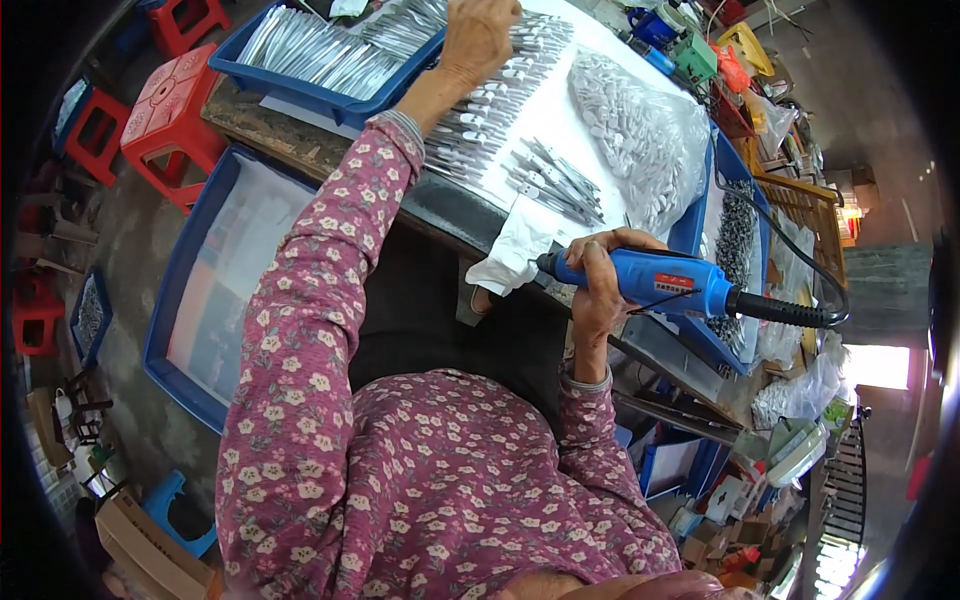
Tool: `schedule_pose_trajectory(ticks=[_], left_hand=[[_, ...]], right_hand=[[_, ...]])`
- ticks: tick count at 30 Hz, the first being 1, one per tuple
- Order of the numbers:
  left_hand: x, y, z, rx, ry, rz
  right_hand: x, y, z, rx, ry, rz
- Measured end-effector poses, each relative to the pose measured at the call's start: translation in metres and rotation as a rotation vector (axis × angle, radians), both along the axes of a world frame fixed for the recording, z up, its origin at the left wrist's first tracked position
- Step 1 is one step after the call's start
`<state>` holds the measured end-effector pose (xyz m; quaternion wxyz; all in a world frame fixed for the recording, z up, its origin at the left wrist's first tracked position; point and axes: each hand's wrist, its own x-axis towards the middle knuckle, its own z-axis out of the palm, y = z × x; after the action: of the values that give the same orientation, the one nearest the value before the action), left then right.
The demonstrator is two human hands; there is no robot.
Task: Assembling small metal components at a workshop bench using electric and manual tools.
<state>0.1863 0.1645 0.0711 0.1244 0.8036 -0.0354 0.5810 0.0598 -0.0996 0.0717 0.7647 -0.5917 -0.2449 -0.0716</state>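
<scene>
My right hand is wrapped round a blue corded electric screwdriver, its black nose pointing left beside a white cloth at the table's near edge. A thick black cord runs from its rear. My left hand reaches over rows of slender metal pieces laid on a white sheet. Its fingers are cut off by the upper edge, so what they do is hidden. Just left of it stands a blue tray full of long silver pieces. A loose pile of metal pieces lies nearer me.
A clear plastic bag of metal parts lies right of the rows. Beyond it, a blue tray holds small dark parts. Red stools and a large blue tray stand at left. The cord loops at right.
</scene>
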Motion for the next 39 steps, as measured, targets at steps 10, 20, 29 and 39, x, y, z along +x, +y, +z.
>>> schedule_pose_trajectory(ticks=[10, 20, 29, 39], left_hand=[[-0.109, -0.053, 0.049, -0.777, -0.024, -0.612], [-0.199, -0.143, -0.034, -1.558, 0.808, -0.998], [-0.195, -0.156, -0.058, -1.566, 0.849, -0.993], [-0.191, -0.165, -0.061, -1.489, 0.899, -0.824]], right_hand=[[0.000, 0.002, 0.004, -0.022, 0.072, 0.022], [0.016, 0.003, 0.004, 0.035, -0.013, 0.081], [0.017, 0.011, 0.019, 0.145, -0.071, 0.165], [0.002, 0.019, 0.034, 0.142, -0.031, 0.051]])
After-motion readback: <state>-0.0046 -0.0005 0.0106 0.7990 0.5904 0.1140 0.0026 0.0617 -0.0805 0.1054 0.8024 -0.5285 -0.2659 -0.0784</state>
